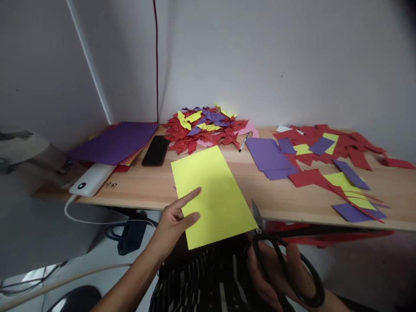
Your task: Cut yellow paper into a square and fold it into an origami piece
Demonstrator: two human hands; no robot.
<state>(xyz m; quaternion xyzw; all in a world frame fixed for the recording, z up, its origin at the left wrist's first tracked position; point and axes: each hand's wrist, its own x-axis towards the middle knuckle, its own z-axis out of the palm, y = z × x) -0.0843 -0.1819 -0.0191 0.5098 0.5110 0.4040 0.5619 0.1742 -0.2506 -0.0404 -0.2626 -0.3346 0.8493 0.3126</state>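
My left hand grips a yellow sheet of paper at its left edge, thumb and index finger lying on top and the other fingers beneath. The sheet is held up over the table's front edge, slightly tilted. In my right hand is a pair of black-handled scissors, my fingers through the loops. The blades point up and away from me, at the sheet's lower right corner. Whether they are cutting the paper there I cannot tell.
On the wooden table lie folded paper pieces, purple sheets, a pen and red scraps. At the left are a phone, a purple paper stack and a white power bank with a cable.
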